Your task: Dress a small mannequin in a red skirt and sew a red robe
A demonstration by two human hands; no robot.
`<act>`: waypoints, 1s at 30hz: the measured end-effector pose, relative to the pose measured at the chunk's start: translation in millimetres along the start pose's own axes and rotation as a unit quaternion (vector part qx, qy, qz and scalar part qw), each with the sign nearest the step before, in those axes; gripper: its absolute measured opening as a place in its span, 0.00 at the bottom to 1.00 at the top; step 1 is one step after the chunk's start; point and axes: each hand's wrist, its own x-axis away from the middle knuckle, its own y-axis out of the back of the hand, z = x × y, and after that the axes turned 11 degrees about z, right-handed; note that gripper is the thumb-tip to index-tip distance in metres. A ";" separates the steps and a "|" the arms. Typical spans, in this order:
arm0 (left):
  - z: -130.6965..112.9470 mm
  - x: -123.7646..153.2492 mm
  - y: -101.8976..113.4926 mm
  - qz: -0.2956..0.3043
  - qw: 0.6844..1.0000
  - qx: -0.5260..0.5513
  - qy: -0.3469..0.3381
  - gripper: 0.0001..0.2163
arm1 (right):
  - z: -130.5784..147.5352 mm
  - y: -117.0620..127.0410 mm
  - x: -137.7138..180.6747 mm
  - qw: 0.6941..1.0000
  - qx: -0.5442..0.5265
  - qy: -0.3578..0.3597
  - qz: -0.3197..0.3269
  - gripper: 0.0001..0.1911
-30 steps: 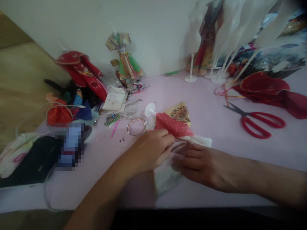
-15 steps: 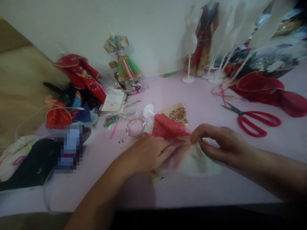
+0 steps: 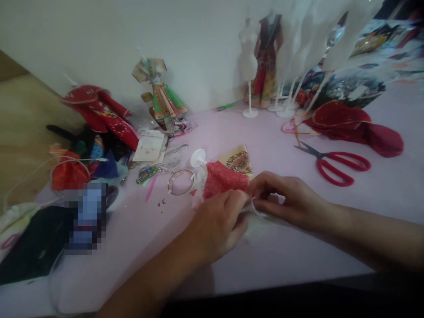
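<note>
A small dress form lies on its side, its white round base [image 3: 198, 157] pointing away to the left. Red patterned cloth [image 3: 227, 179] covers it like a skirt, and a tan piece with a dark floral print [image 3: 240, 161] spreads behind. My left hand [image 3: 220, 223] is closed round the near end of this dressed form, hiding most of it. Close against it, my right hand [image 3: 281, 196] pinches thin white fabric [image 3: 256, 210], which curls in a narrow loop between the hands. Pale cloth below the fingers is blurred.
Red-handled scissors [image 3: 334, 165] lie open at the right, near a dark red garment [image 3: 341, 119]. White dress forms [image 3: 248, 53] stand at the back. To the left are a bangle [image 3: 180, 182], beads [image 3: 161, 203], a paper card [image 3: 149, 145] and a dressed doll form [image 3: 159, 90].
My hands have come closer together, and the white fabric that was spread below them is now bunched between the fingers. The view has shifted slightly to the right.
</note>
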 end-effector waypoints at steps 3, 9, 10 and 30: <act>2.7 -2.1 4.6 -0.001 0.998 0.058 0.038 0.06 | -1.9 0.7 -0.3 1.000 0.000 0.016 0.013 0.09; 9.4 -3.0 15.8 -0.023 0.975 0.193 0.105 0.04 | -10.0 3.1 -1.3 0.994 0.091 0.064 0.000 0.09; 10.8 -3.6 15.5 -0.021 0.972 0.208 0.110 0.04 | -10.9 3.5 -1.7 0.992 0.107 0.070 -0.002 0.09; 20.7 -6.6 25.2 0.045 0.960 0.234 0.151 0.06 | -7.1 10.2 -6.2 0.999 -0.008 0.033 0.018 0.05</act>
